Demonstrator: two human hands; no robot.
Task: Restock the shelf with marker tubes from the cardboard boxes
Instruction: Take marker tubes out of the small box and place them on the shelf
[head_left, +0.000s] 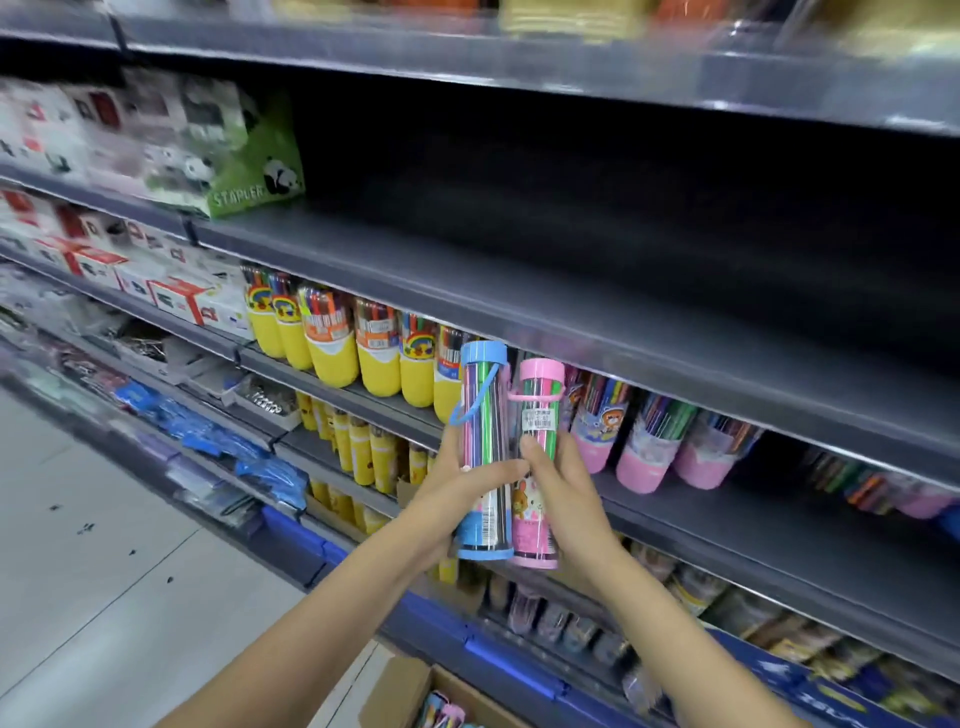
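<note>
**Two marker tubes held up at the shelf**

Two tubes side by side, touching, upright with a slight tilt, in front of the shelf edge (571, 332). Your left hand (457, 488) wraps the blue-capped tube (485, 415), fingers curled across its front, blue carry loop hanging off its left side. Your right hand (558, 499) grips the pink-capped tube (537, 447), thumb pressed just under the barcode sticker, bear print showing below the thumb. Both hands closed on their tubes, caps above the fingers, bases below the palms.

Just behind and right of your right hand: pink-based marker tubs (647, 457) standing on the shelf level. Behind and left of your left hand: row of yellow-based marker tubs (332, 353). Further left and above: green stapler pack (249, 171), blurred white boxes. Below your forearms: cardboard box (405, 691), open, a few more tubes inside, contents partly cut off. Lower shelves under your hands blurred, stock unclear. Floor tiles (78, 545) to the left.
</note>
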